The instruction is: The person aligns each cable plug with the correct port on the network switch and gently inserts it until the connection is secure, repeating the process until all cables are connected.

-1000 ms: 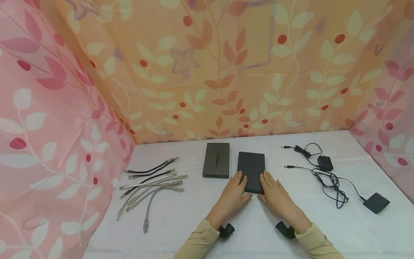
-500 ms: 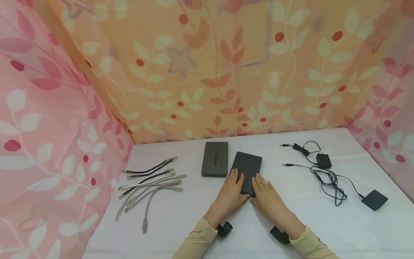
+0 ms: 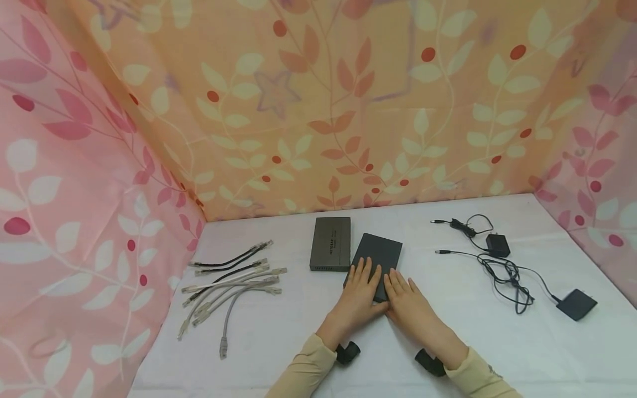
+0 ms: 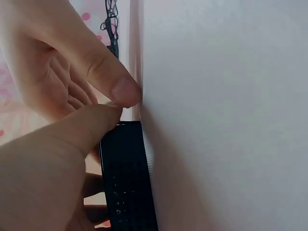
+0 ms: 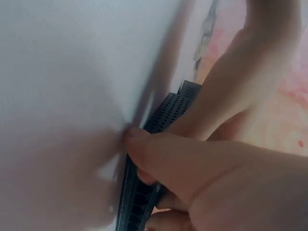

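Observation:
A flat black network switch [image 3: 382, 251] lies on the white table, turned at a slant. My left hand [image 3: 355, 293] rests on its near left part with straight fingers on the top face. In the left wrist view the left thumb touches a corner of the front panel [image 4: 127, 168], which bears small lights. My right hand [image 3: 414, 301] touches the near right side, thumbs of both hands almost meeting at the near edge. A row of ports [image 5: 137, 202] shows below the right thumb in the right wrist view. The hands hide the switch's near end.
Just left of the black switch stands a grey Netgear switch [image 3: 330, 243]. Several black, white and grey network cables [image 3: 239, 282] lie farther left. At right are two power adapters [image 3: 498, 246] with cords. Flowered cloth walls [image 3: 318, 110] enclose the table's back and sides.
The black switch has turned clockwise, its near end swinging left toward the grey switch. Both hands have moved with it, the right hand shifting left, closer to the left hand.

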A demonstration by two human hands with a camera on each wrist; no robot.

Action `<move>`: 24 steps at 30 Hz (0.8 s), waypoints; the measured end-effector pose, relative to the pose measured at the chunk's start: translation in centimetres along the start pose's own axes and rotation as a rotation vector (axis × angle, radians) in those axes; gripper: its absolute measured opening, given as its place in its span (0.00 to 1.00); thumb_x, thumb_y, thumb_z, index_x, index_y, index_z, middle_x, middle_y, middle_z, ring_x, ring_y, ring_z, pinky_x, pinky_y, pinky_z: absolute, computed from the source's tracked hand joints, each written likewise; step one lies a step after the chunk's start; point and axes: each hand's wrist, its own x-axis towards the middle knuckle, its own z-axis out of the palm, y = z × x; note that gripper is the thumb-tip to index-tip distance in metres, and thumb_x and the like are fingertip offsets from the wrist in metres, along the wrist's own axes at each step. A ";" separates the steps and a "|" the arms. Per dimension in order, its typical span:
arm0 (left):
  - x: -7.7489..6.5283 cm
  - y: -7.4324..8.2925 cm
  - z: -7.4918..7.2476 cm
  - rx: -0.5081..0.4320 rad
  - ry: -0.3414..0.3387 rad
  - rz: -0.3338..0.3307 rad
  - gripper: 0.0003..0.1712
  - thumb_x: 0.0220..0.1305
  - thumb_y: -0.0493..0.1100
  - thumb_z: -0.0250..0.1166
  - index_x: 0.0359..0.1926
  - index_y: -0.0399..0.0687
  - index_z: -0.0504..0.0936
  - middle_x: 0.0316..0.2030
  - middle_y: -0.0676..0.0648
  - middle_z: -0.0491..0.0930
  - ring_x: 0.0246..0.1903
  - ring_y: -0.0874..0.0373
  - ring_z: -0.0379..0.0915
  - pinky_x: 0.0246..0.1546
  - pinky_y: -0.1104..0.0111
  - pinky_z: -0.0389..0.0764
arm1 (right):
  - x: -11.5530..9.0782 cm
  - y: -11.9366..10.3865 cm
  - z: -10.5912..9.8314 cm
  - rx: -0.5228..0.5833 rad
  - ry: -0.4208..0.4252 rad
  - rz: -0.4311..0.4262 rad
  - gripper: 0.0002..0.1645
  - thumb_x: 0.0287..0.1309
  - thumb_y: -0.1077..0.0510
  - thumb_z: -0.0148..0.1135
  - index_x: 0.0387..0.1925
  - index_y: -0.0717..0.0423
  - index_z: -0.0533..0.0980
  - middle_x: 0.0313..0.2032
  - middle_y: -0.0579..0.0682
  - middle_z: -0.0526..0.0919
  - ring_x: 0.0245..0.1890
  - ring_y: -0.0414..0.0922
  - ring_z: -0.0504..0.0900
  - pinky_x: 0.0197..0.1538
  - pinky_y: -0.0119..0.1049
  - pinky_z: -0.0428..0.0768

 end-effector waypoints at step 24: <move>0.2 -0.4 -0.4 0.015 0.017 0.022 0.49 0.54 0.72 0.55 0.70 0.53 0.56 0.70 0.40 0.49 0.70 0.42 0.39 0.67 0.50 0.49 | -0.3 4.2 -4.2 0.324 -0.172 -0.124 0.34 0.60 0.50 0.58 0.61 0.68 0.65 0.61 0.66 0.67 0.63 0.60 0.64 0.61 0.61 0.59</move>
